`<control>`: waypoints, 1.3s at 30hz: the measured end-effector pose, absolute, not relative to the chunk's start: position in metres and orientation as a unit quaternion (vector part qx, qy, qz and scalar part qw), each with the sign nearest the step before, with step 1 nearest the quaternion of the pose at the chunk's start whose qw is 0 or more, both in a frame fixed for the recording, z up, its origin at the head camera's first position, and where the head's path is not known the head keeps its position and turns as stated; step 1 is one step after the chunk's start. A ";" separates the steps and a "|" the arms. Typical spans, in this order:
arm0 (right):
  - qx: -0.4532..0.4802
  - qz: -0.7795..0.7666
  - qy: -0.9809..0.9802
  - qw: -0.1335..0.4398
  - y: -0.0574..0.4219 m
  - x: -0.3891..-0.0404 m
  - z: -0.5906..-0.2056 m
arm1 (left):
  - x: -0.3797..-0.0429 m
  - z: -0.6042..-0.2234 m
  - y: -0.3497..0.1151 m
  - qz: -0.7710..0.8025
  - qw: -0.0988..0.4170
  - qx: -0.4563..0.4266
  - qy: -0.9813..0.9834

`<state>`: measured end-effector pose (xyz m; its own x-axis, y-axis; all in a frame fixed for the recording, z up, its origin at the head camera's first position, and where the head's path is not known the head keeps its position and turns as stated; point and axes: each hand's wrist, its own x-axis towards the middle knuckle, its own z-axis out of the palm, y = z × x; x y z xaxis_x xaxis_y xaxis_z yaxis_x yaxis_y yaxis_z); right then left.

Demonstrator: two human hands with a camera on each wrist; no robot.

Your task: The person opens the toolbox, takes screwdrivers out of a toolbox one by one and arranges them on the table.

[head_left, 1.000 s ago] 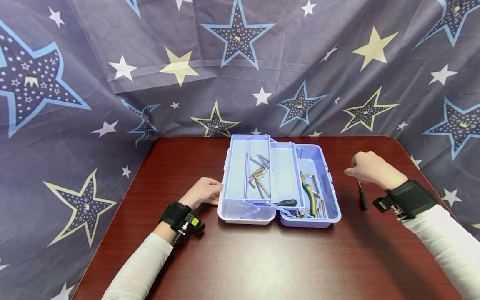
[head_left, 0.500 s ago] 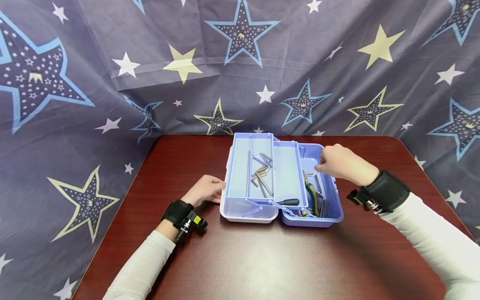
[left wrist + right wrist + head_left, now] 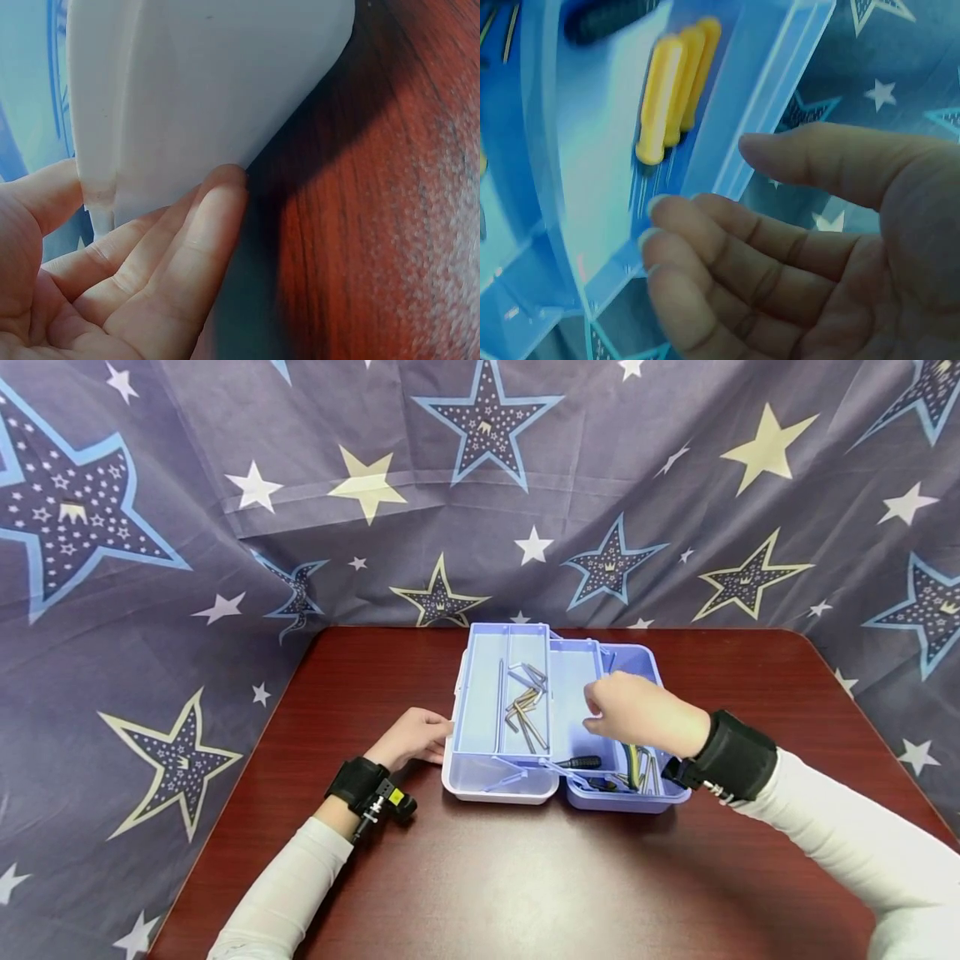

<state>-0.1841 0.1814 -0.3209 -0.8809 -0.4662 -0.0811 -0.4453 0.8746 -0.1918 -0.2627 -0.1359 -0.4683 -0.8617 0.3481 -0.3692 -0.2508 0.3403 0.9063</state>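
Observation:
A light-blue toolbox point(image 3: 636, 658) stands unfolded, its two stepped trays spread over the white lid point(image 3: 495, 795) and the base. My left hand point(image 3: 411, 739) grips the lid's left rim; in the left wrist view its thumb and fingers lie on opposite sides of the white wall point(image 3: 195, 82). My right hand point(image 3: 641, 714) hovers over the middle tray and base. Its fingers are loosely bent with nothing between them in the right wrist view. Yellow handles point(image 3: 660, 97) lie in the box near those fingers; which compartment, I cannot tell.
Several hex keys point(image 3: 527, 714) and a thin rod point(image 3: 500, 706) lie in the upper tray. A black handle point(image 3: 581, 762) sits at the middle tray's front. Green-yellow pliers point(image 3: 633, 767) lie in the base. Behind the reddish table point(image 3: 375, 668) hangs a star-patterned cloth point(image 3: 450, 527).
My right hand has moved left from beside the box to over its trays. The black-handled screwdriver seen below it on the right is no longer visible there. My left hand stays on the lid.

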 end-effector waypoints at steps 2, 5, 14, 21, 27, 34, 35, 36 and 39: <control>-0.255 -0.084 0.961 0.063 0.178 -0.180 -0.325 | -0.262 -0.468 -0.136 0.576 0.261 0.032 0.774; -0.278 -0.082 0.955 0.068 0.175 -0.175 -0.334 | -0.260 -0.463 -0.136 0.577 0.265 0.035 0.772; -0.293 -0.085 0.946 0.109 0.171 -0.166 -0.352 | -0.262 -0.467 -0.135 0.575 0.256 0.029 0.776; -0.302 -0.094 0.941 0.120 0.174 -0.170 -0.355 | -0.261 -0.467 -0.135 0.574 0.255 0.027 0.778; -0.289 -0.096 0.944 0.129 0.174 -0.171 -0.355 | -0.261 -0.468 -0.136 0.574 0.255 0.029 0.778; -0.297 -0.086 0.944 0.120 0.171 -0.173 -0.361 | -0.261 -0.469 -0.135 0.576 0.254 0.024 0.777; -0.296 -0.086 0.944 0.121 0.171 -0.173 -0.362 | -0.261 -0.469 -0.135 0.576 0.255 0.023 0.776; -0.296 -0.087 0.944 0.121 0.171 -0.174 -0.363 | -0.261 -0.469 -0.135 0.576 0.255 0.024 0.776; -0.296 -0.090 0.943 0.120 0.170 -0.176 -0.365 | -0.261 -0.468 -0.136 0.577 0.254 0.023 0.776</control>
<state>-0.1762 0.1703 -0.3647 -0.7960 -0.5802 -0.1727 -0.5370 0.8085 -0.2409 -0.2610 -0.1355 -0.4681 -0.8698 0.3295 -0.3674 -0.2565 0.3341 0.9070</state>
